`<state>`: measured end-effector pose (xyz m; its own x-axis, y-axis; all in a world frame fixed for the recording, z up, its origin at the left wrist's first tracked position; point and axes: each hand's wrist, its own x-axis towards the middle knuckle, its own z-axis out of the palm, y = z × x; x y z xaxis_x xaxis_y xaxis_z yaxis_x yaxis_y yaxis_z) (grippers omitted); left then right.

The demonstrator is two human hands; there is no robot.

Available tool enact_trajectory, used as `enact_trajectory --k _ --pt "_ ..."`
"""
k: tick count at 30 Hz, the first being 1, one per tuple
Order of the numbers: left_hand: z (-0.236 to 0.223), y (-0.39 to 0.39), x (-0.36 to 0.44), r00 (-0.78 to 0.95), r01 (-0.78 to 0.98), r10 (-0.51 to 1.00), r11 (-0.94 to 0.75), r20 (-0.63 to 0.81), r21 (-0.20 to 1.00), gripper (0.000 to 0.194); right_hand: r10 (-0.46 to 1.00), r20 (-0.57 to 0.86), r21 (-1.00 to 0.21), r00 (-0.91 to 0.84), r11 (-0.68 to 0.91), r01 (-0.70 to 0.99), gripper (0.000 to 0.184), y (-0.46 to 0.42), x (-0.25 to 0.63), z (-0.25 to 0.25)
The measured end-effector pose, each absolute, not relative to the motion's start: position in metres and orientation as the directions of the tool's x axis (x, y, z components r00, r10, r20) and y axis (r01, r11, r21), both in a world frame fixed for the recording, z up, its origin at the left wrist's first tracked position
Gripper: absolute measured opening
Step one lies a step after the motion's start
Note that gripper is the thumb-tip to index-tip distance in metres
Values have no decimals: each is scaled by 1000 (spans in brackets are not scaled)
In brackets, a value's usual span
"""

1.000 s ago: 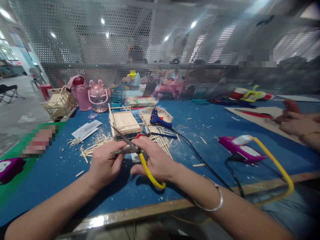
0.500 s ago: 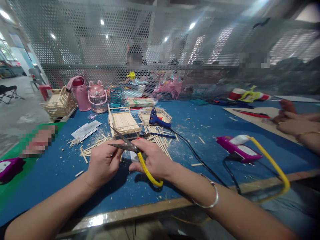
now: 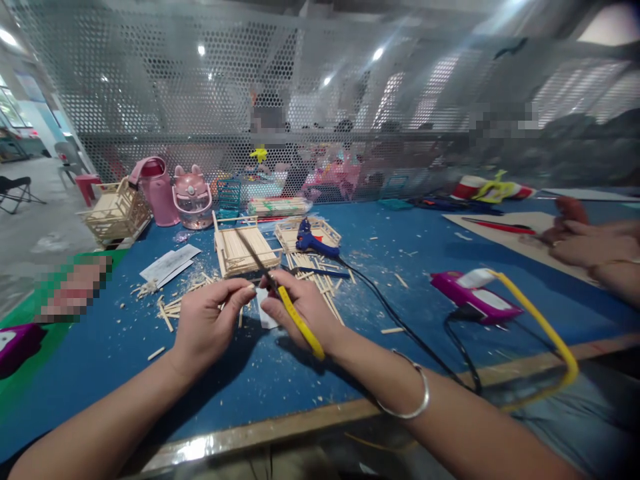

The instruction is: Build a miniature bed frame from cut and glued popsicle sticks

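Scissors with dark blades and yellow handles [image 3: 300, 323] are gripped in my right hand [image 3: 313, 310], the blades close together and pointing away up and left. Thumb and forefinger of my left hand [image 3: 205, 320] are pinched just left of the scissors; whatever is between them is too small to make out. Beyond both hands stands a small bed-like frame of wooden sticks [image 3: 245, 250]. Loose sticks [image 3: 323, 280] lie around it, and a blue glue gun [image 3: 315, 241] rests on a second stick frame [image 3: 285, 235]. Under my hands is a white paper slip [image 3: 267, 313].
Folded papers [image 3: 170, 265] lie left. A pink bottle [image 3: 159, 193], a clear jug [image 3: 194, 200] and another stick model [image 3: 117, 210] stand behind. At right are a purple power strip [image 3: 473, 297] with a yellow cable, and a co-worker's hands [image 3: 585, 243]. Perforated metal screens the back.
The scissor blades have gone from spread to nearly together. My left fingertips have come out from behind the blades into a visible pinch.
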<state>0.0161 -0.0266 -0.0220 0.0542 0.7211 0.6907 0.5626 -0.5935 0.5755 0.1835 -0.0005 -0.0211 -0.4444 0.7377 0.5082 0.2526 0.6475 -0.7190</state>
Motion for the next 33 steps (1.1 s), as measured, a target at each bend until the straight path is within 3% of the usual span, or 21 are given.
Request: enact_trajectory --k 3,7,13,19,26,29,33 --pt "-25 -25 17 89 569 720 -604 688 558 12 827 435 -862 -356 497 100 31 0 181 -18" --pt "-27 -25 18 174 600 677 -649 715 468 12 856 345 -934 -386 353 -51 30 0 179 -18" --pt "-27 -23 17 273 634 582 -708 766 311 13 891 283 -959 -355 264 -100 29 1 179 -18" --pt "-31 -21 19 287 657 613 -685 736 314 17 907 273 -962 -321 267 -62 28 2 179 -16" --pt "-29 -25 22 290 648 723 -631 627 428 20 891 339 -928 -302 369 47 26 2 179 -23" --pt "-23 -26 21 152 560 798 -556 583 614 22 863 401 -891 -307 446 90 36 3 183 -25" --pt "-16 -25 18 0 305 893 -428 450 851 24 758 494 -767 -427 610 196 52 3 190 -22"
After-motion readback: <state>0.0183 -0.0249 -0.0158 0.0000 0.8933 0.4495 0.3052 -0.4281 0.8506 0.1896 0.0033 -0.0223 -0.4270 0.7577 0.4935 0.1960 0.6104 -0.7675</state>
